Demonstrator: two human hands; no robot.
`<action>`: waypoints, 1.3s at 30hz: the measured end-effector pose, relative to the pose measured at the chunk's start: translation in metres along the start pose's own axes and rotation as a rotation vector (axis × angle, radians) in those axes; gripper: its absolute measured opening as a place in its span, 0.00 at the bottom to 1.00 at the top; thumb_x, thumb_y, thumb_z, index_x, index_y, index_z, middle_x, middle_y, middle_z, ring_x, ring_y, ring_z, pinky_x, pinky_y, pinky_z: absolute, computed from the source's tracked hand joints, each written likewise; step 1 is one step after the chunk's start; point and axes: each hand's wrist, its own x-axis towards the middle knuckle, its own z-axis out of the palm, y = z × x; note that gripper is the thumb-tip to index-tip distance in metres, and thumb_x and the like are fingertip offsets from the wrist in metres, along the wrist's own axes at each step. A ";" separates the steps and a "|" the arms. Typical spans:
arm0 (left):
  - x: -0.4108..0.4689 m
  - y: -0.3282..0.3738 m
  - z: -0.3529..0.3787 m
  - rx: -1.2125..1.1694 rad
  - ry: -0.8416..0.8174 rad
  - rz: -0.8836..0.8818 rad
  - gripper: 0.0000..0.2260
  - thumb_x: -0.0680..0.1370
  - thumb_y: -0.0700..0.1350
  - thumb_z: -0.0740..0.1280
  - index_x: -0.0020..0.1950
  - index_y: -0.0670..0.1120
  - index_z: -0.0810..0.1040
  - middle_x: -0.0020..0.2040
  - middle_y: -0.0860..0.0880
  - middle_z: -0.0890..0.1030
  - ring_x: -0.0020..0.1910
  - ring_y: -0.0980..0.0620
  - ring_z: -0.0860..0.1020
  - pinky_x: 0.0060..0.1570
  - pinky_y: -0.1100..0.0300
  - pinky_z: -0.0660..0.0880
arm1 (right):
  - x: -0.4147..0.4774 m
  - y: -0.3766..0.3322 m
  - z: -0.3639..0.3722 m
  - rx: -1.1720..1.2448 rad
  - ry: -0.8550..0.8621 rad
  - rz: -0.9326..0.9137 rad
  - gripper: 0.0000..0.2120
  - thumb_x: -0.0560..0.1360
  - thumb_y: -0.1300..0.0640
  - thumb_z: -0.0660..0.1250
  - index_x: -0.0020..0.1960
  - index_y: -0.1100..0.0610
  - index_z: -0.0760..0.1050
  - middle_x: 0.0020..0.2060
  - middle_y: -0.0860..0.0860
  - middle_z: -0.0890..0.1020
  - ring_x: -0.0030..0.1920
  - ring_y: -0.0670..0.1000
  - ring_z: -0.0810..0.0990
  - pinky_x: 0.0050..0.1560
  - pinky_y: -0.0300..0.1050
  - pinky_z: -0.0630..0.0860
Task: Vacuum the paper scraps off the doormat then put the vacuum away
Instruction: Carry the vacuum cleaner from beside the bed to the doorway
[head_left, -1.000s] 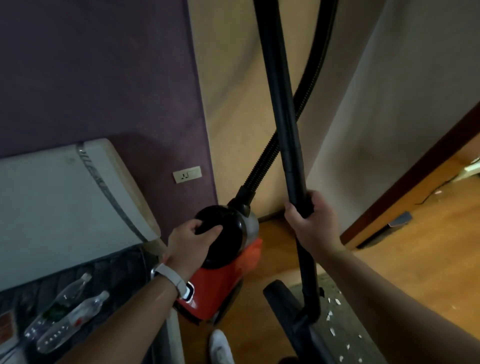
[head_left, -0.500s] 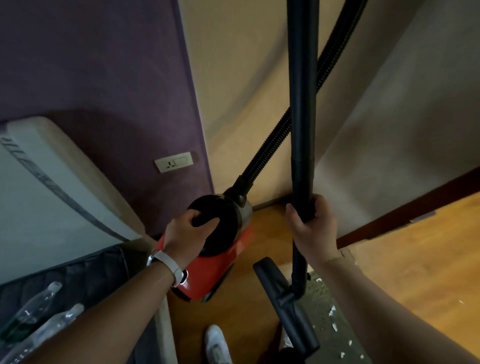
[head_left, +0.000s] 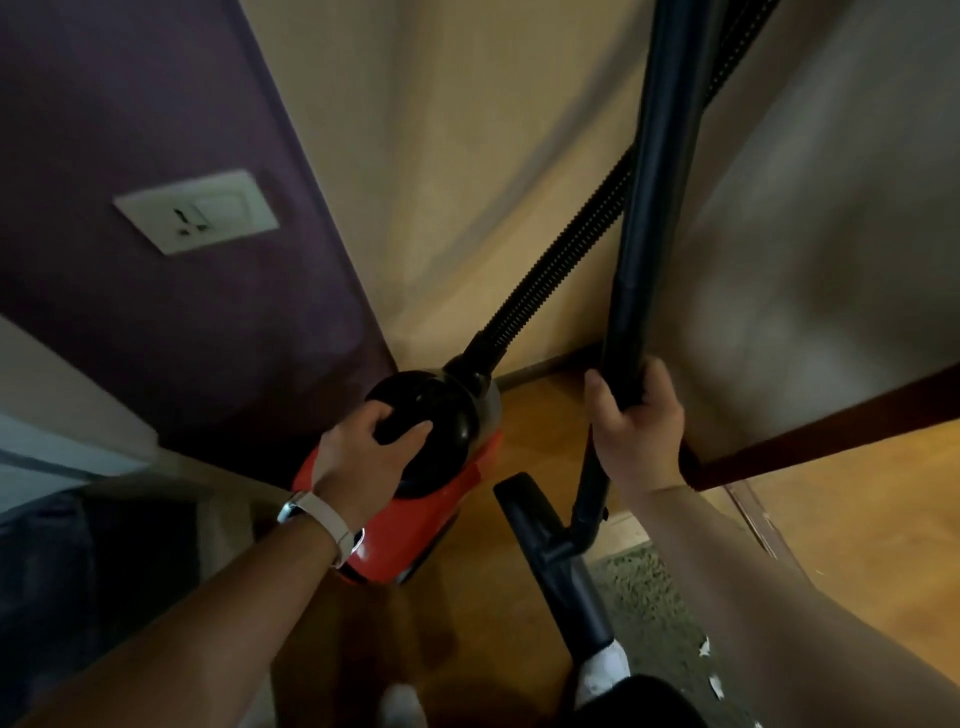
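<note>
A red canister vacuum (head_left: 415, 525) with a black top stands on the wooden floor near the room corner. My left hand (head_left: 363, 457) grips the black handle on its top. My right hand (head_left: 634, 426) grips the upright black wand (head_left: 649, 208), whose ribbed hose (head_left: 561, 260) runs down to the canister. The black floor nozzle (head_left: 550, 551) hangs at the wand's lower end, beside the grey-green doormat (head_left: 644, 597). A few white paper scraps (head_left: 704, 647) lie on the mat at the lower right.
A purple wall with a white socket plate (head_left: 195, 210) stands on the left, a beige wall behind. A pale mattress edge (head_left: 31, 415) sits at far left. A dark brown skirting (head_left: 831, 441) runs on the right. My white-socked feet (head_left: 602, 670) are below.
The view has closed in on the corner and tilted; the socket looks larger. The canister and wand sit nearer the corner. Both hands keep their grips.
</note>
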 end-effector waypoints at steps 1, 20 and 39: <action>0.005 -0.012 0.016 -0.001 0.003 -0.003 0.11 0.71 0.55 0.74 0.36 0.53 0.75 0.34 0.55 0.80 0.36 0.61 0.78 0.34 0.63 0.71 | 0.005 0.023 0.005 -0.010 0.005 -0.002 0.12 0.76 0.56 0.71 0.43 0.44 0.69 0.34 0.53 0.77 0.34 0.47 0.77 0.32 0.39 0.74; 0.080 -0.170 0.214 0.041 -0.041 -0.058 0.17 0.68 0.63 0.71 0.46 0.51 0.78 0.42 0.54 0.82 0.43 0.54 0.81 0.45 0.51 0.82 | 0.065 0.295 0.076 0.047 0.034 0.019 0.05 0.73 0.43 0.68 0.43 0.39 0.72 0.40 0.62 0.80 0.41 0.60 0.80 0.40 0.56 0.79; 0.069 -0.177 0.294 0.009 -0.114 -0.043 0.11 0.73 0.54 0.73 0.39 0.49 0.76 0.36 0.49 0.82 0.36 0.53 0.81 0.39 0.48 0.81 | 0.082 0.379 0.059 0.113 0.075 0.085 0.07 0.75 0.47 0.70 0.45 0.43 0.71 0.38 0.49 0.77 0.40 0.49 0.78 0.41 0.47 0.76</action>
